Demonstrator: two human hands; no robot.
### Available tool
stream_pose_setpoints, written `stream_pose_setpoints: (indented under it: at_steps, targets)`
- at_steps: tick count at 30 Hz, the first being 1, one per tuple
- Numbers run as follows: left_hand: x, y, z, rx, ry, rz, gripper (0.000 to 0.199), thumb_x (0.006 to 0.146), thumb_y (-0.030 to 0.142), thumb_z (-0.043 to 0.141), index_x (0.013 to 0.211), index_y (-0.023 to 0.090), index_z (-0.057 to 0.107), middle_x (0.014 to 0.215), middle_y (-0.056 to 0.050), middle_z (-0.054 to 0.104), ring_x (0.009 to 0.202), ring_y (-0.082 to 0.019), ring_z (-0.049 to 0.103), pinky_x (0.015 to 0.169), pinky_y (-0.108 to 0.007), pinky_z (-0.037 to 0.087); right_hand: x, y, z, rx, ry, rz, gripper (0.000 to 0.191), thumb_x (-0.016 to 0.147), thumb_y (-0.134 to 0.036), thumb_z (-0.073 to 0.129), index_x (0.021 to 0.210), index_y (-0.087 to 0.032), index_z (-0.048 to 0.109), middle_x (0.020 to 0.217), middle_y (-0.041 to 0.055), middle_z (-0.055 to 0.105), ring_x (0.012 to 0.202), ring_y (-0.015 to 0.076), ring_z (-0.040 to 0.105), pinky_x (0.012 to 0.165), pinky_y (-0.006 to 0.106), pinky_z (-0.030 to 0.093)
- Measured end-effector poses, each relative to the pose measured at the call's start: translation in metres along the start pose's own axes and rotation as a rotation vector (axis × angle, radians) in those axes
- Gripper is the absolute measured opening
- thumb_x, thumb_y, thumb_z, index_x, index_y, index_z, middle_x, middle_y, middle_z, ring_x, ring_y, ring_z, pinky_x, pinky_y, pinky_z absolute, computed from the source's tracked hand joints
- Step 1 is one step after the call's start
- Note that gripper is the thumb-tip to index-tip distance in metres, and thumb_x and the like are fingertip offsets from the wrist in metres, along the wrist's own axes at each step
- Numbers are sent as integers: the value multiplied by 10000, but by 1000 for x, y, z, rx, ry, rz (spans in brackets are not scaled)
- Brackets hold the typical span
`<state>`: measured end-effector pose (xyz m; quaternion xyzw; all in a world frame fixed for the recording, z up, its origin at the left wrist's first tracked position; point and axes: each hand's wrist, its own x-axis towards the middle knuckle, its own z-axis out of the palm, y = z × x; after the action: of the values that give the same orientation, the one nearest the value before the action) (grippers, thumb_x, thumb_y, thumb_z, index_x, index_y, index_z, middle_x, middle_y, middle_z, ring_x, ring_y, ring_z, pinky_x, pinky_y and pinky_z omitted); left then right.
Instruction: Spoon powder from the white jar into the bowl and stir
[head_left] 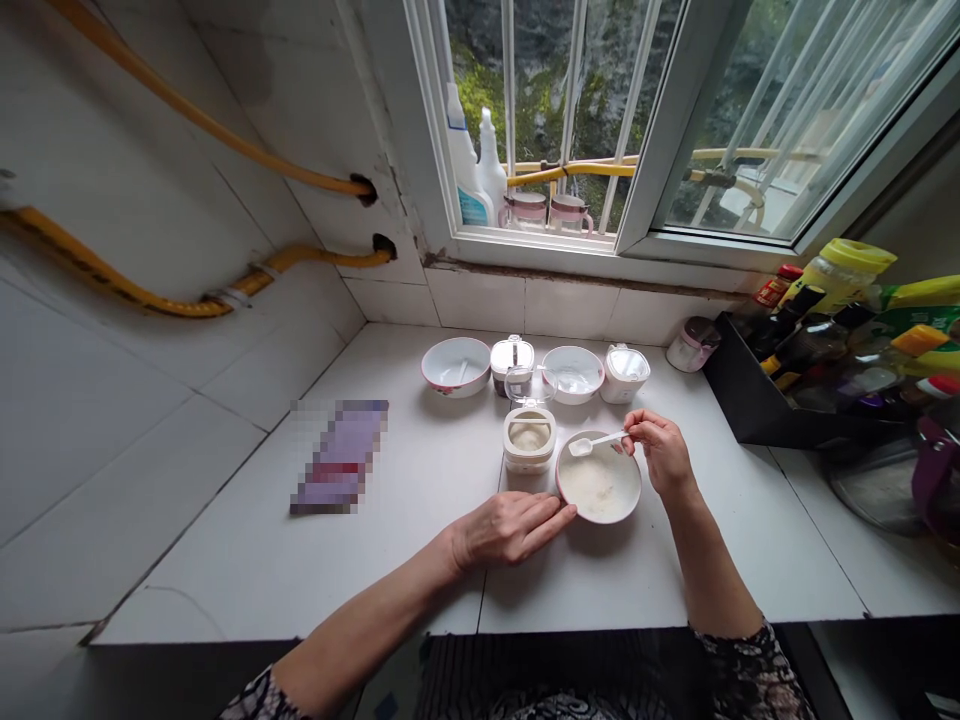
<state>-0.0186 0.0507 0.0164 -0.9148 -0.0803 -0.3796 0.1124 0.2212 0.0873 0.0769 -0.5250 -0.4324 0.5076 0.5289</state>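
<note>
While the right hand (660, 450) pinches the handle of a white spoon (581, 448) between thumb and fingers, the left hand (511, 530) lies nearly flat, fingers extended, gripping nothing, its fingertips touching the near-left rim of a white bowl (625, 495). That bowl sits right of the middle of the tabletop (420, 455), the spoon's head above its far side; whether it carries anything is too small to tell. Some pale grains (592, 485) already lie in the bowl, and the open canister (529, 462) just to its left holds more, so I judge the scooping partly done. The canister's raised clear lid stands in the way of a straight path to the things behind.

Toward the far edge, from left to right, are a second bowl (448, 372), a closed canister (512, 352), a third bowl (574, 396) and another closed canister (625, 366). A purple, blurred-out item (345, 450) lies near the left edge; a black box (742, 400) of bottles crowds the far right corner beside a small jar (690, 347).
</note>
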Motion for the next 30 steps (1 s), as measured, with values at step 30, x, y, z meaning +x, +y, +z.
stream_pose_setpoints:
  at_steps: [30]
  targets:
    - [-1, 0, 0, 12, -38, -10, 344, 958, 38, 406, 1282, 31, 518, 927, -124, 721, 817, -171, 716, 679, -262, 634, -8, 0, 4, -136, 21, -156, 38, 648, -232, 522, 654, -209, 552, 433, -56, 481, 459, 127, 439, 534, 276, 368]
